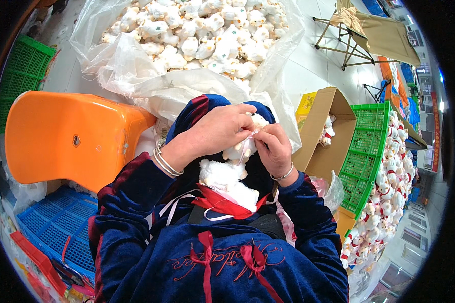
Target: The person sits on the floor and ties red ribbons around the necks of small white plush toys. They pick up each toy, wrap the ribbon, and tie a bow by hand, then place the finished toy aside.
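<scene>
Over my lap, my left hand [220,129] is closed on a small white plush toy [232,153], its fingers bent at the toy's upper part. My right hand [275,147] pinches a thin pale ribbon [246,145] against the toy's front. Both sets of fingertips almost meet there and partly hide the toy; whether the ribbon is knotted I cannot tell. Just below, more white plush [222,177] lies on my lap against a red cloth piece [212,203]. Loose white ribbons [173,206] trail beside it.
A big clear plastic bag [131,81] full of white plush toys [202,38] lies ahead. Left are an orange stool [60,136] and a blue crate [60,217]. At right stand an open cardboard box [316,146], a green crate [364,146] and piled toys with red trim [384,202].
</scene>
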Demonstrator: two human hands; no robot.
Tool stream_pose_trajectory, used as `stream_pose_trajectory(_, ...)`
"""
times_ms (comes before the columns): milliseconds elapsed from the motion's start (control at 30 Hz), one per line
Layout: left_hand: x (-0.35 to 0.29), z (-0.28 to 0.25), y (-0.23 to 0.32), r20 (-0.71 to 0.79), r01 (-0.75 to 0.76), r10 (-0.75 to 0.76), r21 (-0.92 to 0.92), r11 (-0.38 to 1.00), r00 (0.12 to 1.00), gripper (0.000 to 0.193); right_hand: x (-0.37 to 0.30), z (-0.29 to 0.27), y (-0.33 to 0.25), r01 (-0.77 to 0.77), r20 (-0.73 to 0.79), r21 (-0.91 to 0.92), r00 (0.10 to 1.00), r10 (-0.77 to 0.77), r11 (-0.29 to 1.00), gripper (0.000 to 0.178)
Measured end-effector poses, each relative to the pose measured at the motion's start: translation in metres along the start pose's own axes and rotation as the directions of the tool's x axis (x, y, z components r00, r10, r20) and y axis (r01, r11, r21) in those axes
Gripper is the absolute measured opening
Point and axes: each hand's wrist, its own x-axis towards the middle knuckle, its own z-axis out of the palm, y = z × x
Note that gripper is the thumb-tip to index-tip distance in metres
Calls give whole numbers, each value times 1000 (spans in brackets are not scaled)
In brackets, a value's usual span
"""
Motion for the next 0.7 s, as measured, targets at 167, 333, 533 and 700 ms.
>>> stream_pose_trajectory(167, 3, 1, -7, 2, -91, 91, 69, 993, 996, 16, -1, 2, 1, -4, -6, 3, 1000, 4, 1000, 26)
stream_pose_trajectory(333, 4, -1, -3, 11, -58, 57, 62, 996, 998, 14, 0, 2, 0, -15, -9, 3, 1000, 15, 1000, 27)
stream_pose_trajectory(533, 2, -1, -3, -25, -7, 6, -12, 1000, 1000, 8, -4, 3, 3, -53, -13, 53, 998, 54, 997, 28)
stream_pose_trajectory(700, -3, -3, -4, -47, -11, 5, -122, 993, 999, 12, 1, -1, 0, 3, -11, 21, 1000, -3, 1000, 28)
